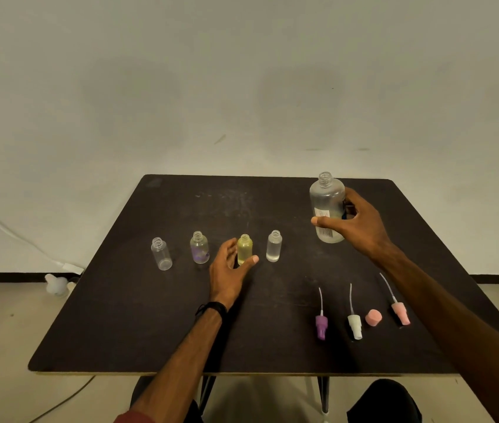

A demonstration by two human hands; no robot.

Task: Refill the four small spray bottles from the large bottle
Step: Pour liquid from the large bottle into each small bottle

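Observation:
Four small uncapped bottles stand in a row mid-table: a clear one (161,254), a purple-tinted one (200,247), a yellow one (244,247) and a clear one (274,246) with a little liquid at its bottom. My left hand (229,273) wraps the yellow bottle, fingers on its left side and thumb across its lower front. The large clear bottle (326,198), uncapped and upright, is at the back right. My right hand (356,224) grips it, thumb over the label and fingers behind.
Near the front right of the dark table (150,331) lie a purple spray head (321,324), a white spray head (355,325), a pink cap (373,318) and a pink spray head (400,313). A white cable and a white object (57,285) are on the floor at left.

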